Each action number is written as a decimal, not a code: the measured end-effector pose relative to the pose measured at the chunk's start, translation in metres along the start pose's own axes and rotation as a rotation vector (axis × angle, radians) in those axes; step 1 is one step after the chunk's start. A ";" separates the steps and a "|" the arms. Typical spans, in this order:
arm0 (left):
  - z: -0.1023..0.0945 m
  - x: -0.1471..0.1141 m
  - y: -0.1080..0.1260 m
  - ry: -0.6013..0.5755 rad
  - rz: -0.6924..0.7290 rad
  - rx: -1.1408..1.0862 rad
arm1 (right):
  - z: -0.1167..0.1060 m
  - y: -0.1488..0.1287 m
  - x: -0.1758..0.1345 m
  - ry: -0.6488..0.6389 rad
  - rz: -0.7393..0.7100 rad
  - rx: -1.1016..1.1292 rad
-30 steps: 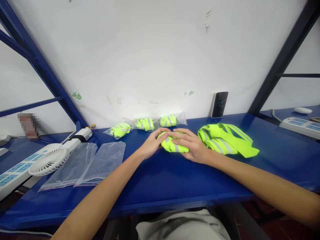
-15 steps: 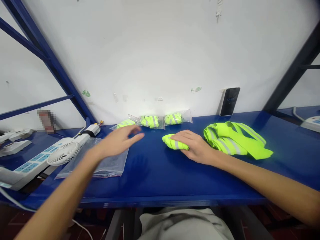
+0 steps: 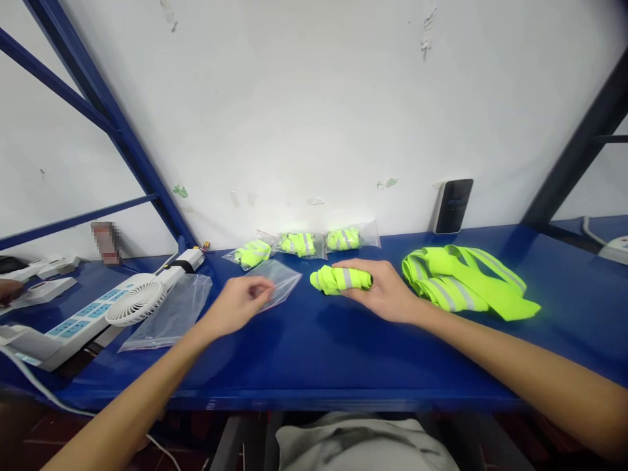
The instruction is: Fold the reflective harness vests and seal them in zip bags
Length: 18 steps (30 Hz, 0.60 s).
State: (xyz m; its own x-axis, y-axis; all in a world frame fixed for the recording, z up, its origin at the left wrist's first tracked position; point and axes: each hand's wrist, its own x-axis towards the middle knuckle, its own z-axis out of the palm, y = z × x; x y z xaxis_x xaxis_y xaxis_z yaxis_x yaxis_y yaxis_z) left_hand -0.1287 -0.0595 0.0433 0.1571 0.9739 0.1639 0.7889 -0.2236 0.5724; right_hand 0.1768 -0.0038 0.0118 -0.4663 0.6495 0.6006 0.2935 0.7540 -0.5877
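My left hand (image 3: 244,302) pinches a clear zip bag (image 3: 283,282), whose open end points toward the middle of the table. Gripped between the thumb and fingers of my right hand (image 3: 385,288) is a rolled neon-yellow reflective strap (image 3: 338,279) with silver bands. The roll is a short way right of the bag, apart from it. Farther right lies a loose heap of the same reflective straps (image 3: 456,281). Along the wall rest bagged rolls: one on the left (image 3: 253,252), one in the middle (image 3: 300,244) and one on the right (image 3: 344,238).
Clear bags (image 3: 171,314) lie at the left, beside a small white fan (image 3: 136,303) and a power strip (image 3: 81,314). A phone (image 3: 454,206) leans against the wall. Blue frame posts (image 3: 118,131) rise at the side. Another person's hand (image 3: 8,291) shows at the far left edge.
My left hand has closed on a clear bag and holds it nearer the roll. My right hand has turned so that its fingers wrap the roll's right end. The view has shifted slightly.
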 end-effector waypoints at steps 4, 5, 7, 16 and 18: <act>0.063 0.068 0.028 -0.235 0.044 -0.278 | -0.011 0.009 0.010 0.163 0.156 0.072; 0.075 0.079 0.032 -0.297 0.071 -0.266 | -0.015 0.011 0.013 0.213 0.214 0.143; 0.091 0.091 0.036 -0.346 0.101 -0.216 | -0.022 0.014 0.017 0.324 0.301 0.375; 0.090 0.081 0.020 -0.280 0.161 -0.441 | -0.022 0.013 0.007 0.192 0.050 0.206; 0.090 0.085 0.014 -0.284 0.103 -0.595 | -0.020 0.017 0.002 0.090 -0.154 0.052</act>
State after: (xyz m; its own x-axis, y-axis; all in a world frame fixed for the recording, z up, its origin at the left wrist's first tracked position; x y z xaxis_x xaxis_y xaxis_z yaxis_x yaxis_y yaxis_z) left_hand -0.0503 0.0240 -0.0070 0.4292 0.9005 0.0701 0.3121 -0.2206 0.9241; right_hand 0.1976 0.0119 0.0138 -0.4253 0.5346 0.7303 0.1799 0.8407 -0.5107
